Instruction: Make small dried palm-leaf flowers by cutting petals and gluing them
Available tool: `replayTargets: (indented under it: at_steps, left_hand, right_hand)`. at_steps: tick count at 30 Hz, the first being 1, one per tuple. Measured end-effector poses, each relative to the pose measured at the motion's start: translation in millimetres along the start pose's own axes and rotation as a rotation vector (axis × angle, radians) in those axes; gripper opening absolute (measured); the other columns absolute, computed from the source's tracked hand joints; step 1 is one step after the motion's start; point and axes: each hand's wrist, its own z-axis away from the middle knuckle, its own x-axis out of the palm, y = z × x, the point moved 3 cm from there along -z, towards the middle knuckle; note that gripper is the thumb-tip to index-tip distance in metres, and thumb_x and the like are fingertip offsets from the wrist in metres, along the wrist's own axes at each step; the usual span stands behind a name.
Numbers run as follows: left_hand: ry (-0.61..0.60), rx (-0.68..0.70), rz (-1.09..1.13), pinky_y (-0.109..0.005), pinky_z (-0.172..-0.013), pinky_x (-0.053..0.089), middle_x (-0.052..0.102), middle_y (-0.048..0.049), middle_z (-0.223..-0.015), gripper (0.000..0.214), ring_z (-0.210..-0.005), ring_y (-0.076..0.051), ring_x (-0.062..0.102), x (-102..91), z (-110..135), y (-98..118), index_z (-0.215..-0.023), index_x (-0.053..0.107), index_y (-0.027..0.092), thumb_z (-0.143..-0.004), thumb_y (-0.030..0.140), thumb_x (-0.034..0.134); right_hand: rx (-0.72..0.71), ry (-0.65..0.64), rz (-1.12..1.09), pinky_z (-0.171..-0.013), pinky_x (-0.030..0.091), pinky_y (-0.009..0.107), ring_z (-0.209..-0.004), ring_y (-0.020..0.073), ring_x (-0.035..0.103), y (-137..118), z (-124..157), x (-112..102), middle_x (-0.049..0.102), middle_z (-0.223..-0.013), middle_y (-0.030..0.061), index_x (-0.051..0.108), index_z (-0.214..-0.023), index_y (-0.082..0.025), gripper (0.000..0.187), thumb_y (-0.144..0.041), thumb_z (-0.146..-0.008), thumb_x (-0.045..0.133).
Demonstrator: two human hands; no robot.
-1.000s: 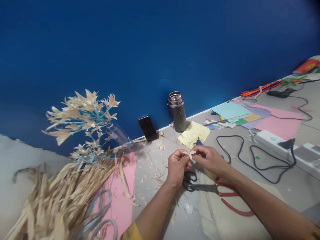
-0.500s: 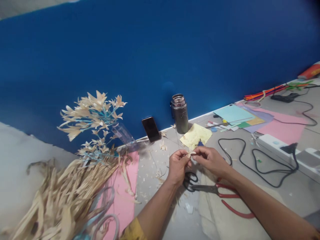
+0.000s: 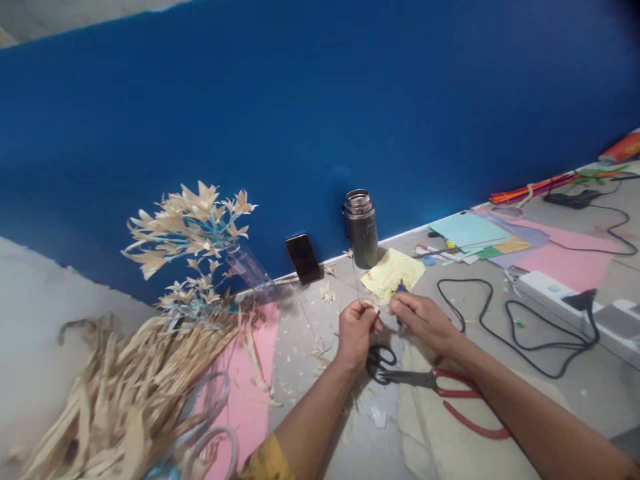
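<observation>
My left hand (image 3: pixel 354 330) is closed in a pinch on a small pale husk piece (image 3: pixel 371 304). Just to its right, my right hand (image 3: pixel 420 320) has its fingers curled together. Whatever they may hold is hidden. A blue-tipped object (image 3: pixel 401 287) shows right behind the right fingers, at the near edge of a crumpled yellow paper (image 3: pixel 393 272); I cannot tell whether the hand grips it. Beneath the hands lie black-handled scissors (image 3: pixel 381 363) and larger red-handled scissors (image 3: pixel 457 383). Husk flowers on blue stems (image 3: pixel 193 227) stand at the left in a clear plastic vase (image 3: pixel 247 270).
A heap of dry husks (image 3: pixel 105 400) lies at the left beside pink paper (image 3: pixel 253 373). A phone (image 3: pixel 303 259) and an open flask (image 3: pixel 362 230) stand against the blue wall. At the right are a black cable (image 3: pixel 487 300), a white power strip (image 3: pixel 547 290) and coloured papers (image 3: pixel 470 233).
My right hand has drawn slightly away from the husk piece, its fingers now curled beside the blue-tipped object. My left hand keeps its pinch. The view has shifted slightly.
</observation>
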Motion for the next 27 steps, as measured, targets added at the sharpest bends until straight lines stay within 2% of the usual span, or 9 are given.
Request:
replayTargets:
  at_steps: [3,5,8,12,14,17,22,24,27]
  left_hand:
    - [0.020,0.027,-0.025,-0.019,-0.052,0.031,0.056,0.0033,-0.050,0.024,-0.048,-0.008,0.045,0.1,1.1,1.8,-0.074,0.057,0.017,-0.075,0.032,0.076]
    - [-0.006,0.001,0.047,-0.020,-0.052,0.032,0.055,0.0034,-0.051,0.027,-0.048,-0.008,0.044,0.4,0.5,1.9,-0.074,0.057,0.017,-0.074,0.034,0.078]
    - [-0.135,-0.094,0.235,-0.021,-0.053,0.036,0.057,0.0021,-0.058,0.034,-0.049,-0.008,0.046,2.1,0.5,4.1,-0.075,0.059,0.015,-0.068,0.036,0.085]
    - [-0.329,-0.208,0.397,-0.022,-0.058,0.044,0.057,0.0003,-0.069,0.031,-0.060,-0.009,0.053,4.5,6.3,12.6,-0.078,0.061,0.014,-0.071,0.032,0.086]
    - [-0.366,-0.220,0.456,-0.023,-0.062,0.047,0.056,0.0001,-0.074,0.029,-0.068,-0.011,0.056,4.9,8.7,15.5,-0.078,0.061,0.014,-0.072,0.029,0.085]
    - [-0.361,-0.211,0.435,-0.024,-0.067,0.049,0.059,-0.0005,-0.077,0.031,-0.072,-0.011,0.059,5.0,7.9,13.4,-0.078,0.062,0.014,-0.069,0.028,0.088]
    - [-0.272,-0.152,0.213,-0.029,-0.076,0.053,0.070,-0.0062,-0.085,0.037,-0.078,-0.016,0.067,4.8,1.5,9.5,-0.080,0.065,0.013,-0.065,0.035,0.090]
    - [-0.267,-0.123,0.152,-0.032,-0.076,0.054,0.071,-0.0076,-0.086,0.036,-0.079,-0.020,0.070,4.9,1.4,18.7,-0.079,0.063,0.015,-0.068,0.039,0.087]
    - [-0.233,-0.019,0.008,-0.034,-0.074,0.053,0.074,-0.0102,-0.088,0.036,-0.079,-0.023,0.071,-0.2,4.5,50.3,-0.080,0.062,0.016,-0.071,0.042,0.085]
  right_hand:
    - [0.031,0.053,-0.031,-0.059,0.039,0.027,-0.058,0.0149,0.051,1.2,0.6,-1.7,0.055,-0.059,-0.0020,0.049,-0.062,-0.022,0.041,-0.045,-0.096,0.041]
    - [0.042,0.103,-0.050,-0.059,0.041,0.027,-0.059,0.0149,0.052,2.1,0.7,-2.9,0.058,-0.063,-0.0020,0.054,-0.068,-0.022,0.030,-0.042,-0.091,0.050]
    - [0.025,0.138,-0.060,-0.060,0.043,0.027,-0.062,0.0154,0.056,1.5,0.4,-4.3,0.064,-0.071,-0.0009,0.062,-0.079,-0.021,0.016,-0.036,-0.083,0.060]
    - [-0.015,0.054,-0.046,-0.067,0.047,0.028,-0.066,0.0171,0.061,-2.1,1.0,-3.1,0.067,-0.069,0.0001,0.069,-0.086,-0.021,0.028,-0.038,-0.094,0.047]
    - [-0.034,0.029,-0.047,-0.070,0.050,0.029,-0.074,0.0184,0.065,-3.0,1.8,-1.8,0.072,-0.082,0.0030,0.070,-0.103,-0.020,0.032,-0.040,-0.096,0.046]
    - [-0.126,-0.010,0.004,-0.080,0.052,0.031,-0.092,0.0215,0.068,-2.6,3.0,2.7,0.073,-0.110,0.0095,0.066,-0.123,-0.019,0.037,-0.039,-0.093,0.055]
    - [-0.243,0.033,0.173,-0.079,0.049,0.033,-0.087,0.0225,0.068,0.1,4.1,5.4,0.077,-0.094,0.0089,0.073,-0.094,-0.020,0.025,-0.029,-0.096,0.049]
    - [-0.185,0.085,0.143,-0.072,0.048,0.031,-0.075,0.0201,0.067,-0.5,3.6,0.7,0.075,-0.081,0.0061,0.070,-0.083,-0.021,0.023,-0.029,-0.094,0.053]
    - [-0.031,0.210,0.044,-0.063,0.046,0.027,-0.065,0.0168,0.062,-2.3,2.5,-11.9,0.070,-0.070,0.0012,0.064,-0.074,-0.021,0.023,-0.032,-0.091,0.054]
